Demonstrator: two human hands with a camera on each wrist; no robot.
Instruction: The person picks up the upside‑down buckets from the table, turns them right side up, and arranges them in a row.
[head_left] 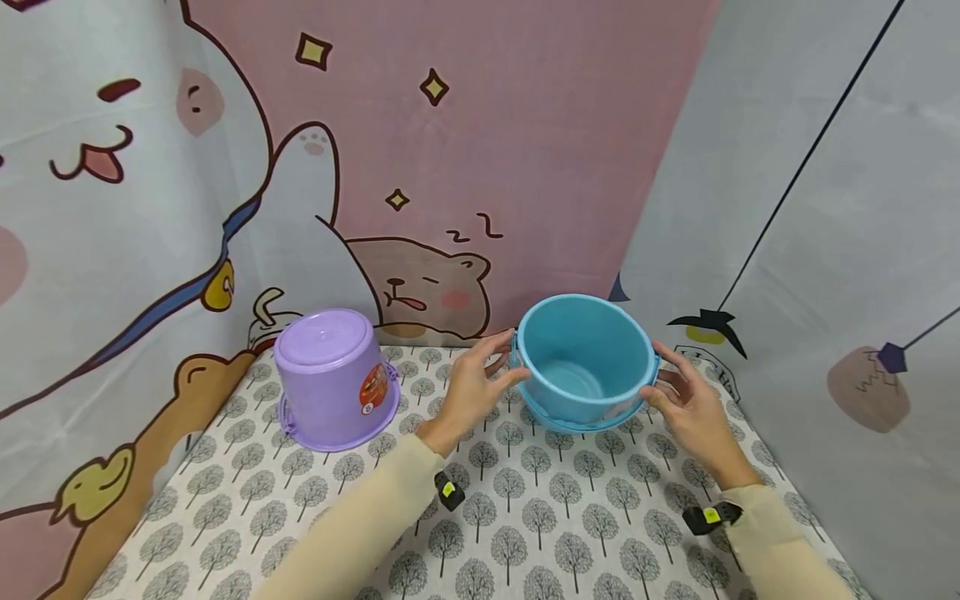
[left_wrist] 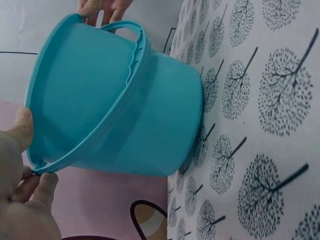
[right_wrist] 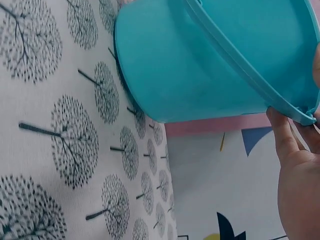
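Observation:
A light blue bucket stands upright at the back right of the table, its open mouth facing up. Its handle hangs down across the near side. My left hand grips the rim on the left, thumb over the edge and fingers below it outside. On the opposite side my right hand holds the rim the same way, close to where the handle joins. To the left, a purple bucket sits upside down, with an orange label on its side; neither hand touches it.
The table is covered with a white cloth printed with grey trees. A pink and white cartoon curtain rises right behind the buckets, and more pale fabric borders the table on the right.

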